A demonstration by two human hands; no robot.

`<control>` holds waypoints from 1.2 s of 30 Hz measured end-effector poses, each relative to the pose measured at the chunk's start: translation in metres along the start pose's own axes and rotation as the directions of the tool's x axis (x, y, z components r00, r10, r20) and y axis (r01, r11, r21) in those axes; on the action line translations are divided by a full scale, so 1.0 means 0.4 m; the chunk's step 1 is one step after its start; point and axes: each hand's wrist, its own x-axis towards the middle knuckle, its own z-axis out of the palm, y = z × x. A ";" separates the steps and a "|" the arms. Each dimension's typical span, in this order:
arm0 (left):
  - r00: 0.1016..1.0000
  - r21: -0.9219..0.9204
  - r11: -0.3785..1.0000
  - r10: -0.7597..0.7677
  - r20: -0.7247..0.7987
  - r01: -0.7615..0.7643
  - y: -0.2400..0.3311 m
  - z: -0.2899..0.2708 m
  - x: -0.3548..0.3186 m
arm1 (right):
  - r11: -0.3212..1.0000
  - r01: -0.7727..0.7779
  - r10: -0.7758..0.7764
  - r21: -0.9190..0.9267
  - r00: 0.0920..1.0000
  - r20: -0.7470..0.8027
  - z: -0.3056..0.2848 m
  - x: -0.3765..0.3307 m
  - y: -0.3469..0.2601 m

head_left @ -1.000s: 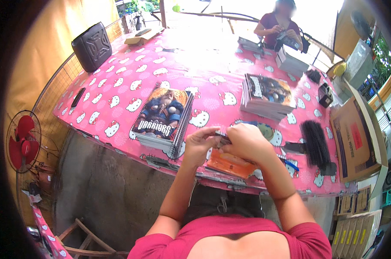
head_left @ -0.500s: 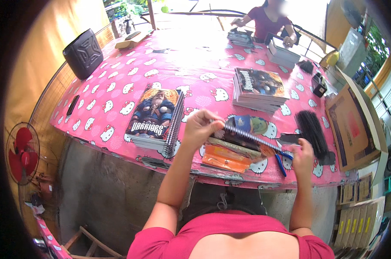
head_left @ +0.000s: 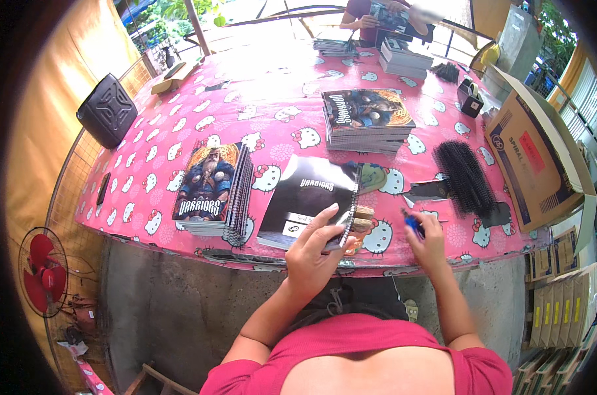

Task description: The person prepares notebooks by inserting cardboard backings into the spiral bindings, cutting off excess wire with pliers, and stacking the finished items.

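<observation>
A spiral-bound notebook (head_left: 309,191) with a dark cover lies on the table in front of me, its black coil along the right side. Spread over its lower right part are the fingers of my left hand (head_left: 315,253), with the thumb by the coil. My right hand (head_left: 428,242), just right of the notebook, is closed around blue-handled pliers (head_left: 414,225), their dark tip pointing away from me. Partly hidden beneath and beside the notebook are an orange packet (head_left: 352,245) and a brownish bundle (head_left: 363,212).
Left stands a stack of bound notebooks (head_left: 209,184); beyond, a stack of unbound books (head_left: 367,122). Black spiral coils (head_left: 466,178) lie right, beside an open cardboard box (head_left: 532,155). A co-worker (head_left: 384,20) handles a book across the pink table. A red fan (head_left: 45,273) stands left.
The notebook, held edge-on before, now lies with its dark cover up. My left hand has moved onto that cover. The pliers have come away from the coil's end with my right hand.
</observation>
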 end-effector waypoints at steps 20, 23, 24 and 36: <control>0.936 0.232 0.954 0.248 -0.249 -0.191 -0.083 -0.048 0.068 | 0.615 -0.316 0.074 0.722 0.935 0.346 -0.046 0.003 -0.271; 0.805 0.138 0.982 0.183 -0.565 -0.126 -0.144 -0.162 0.193 | 0.978 -0.081 0.107 0.190 0.986 -0.129 -0.036 0.050 -0.112; 0.735 0.057 0.990 0.132 -0.665 -0.127 -0.143 -0.201 0.220 | 0.995 -0.076 0.084 0.070 0.991 -0.107 -0.018 0.056 -0.043; 0.941 0.459 0.824 0.256 0.222 -0.332 -0.262 -0.500 0.563 | 0.995 0.035 -0.052 -0.095 0.982 -0.182 -0.067 0.151 0.019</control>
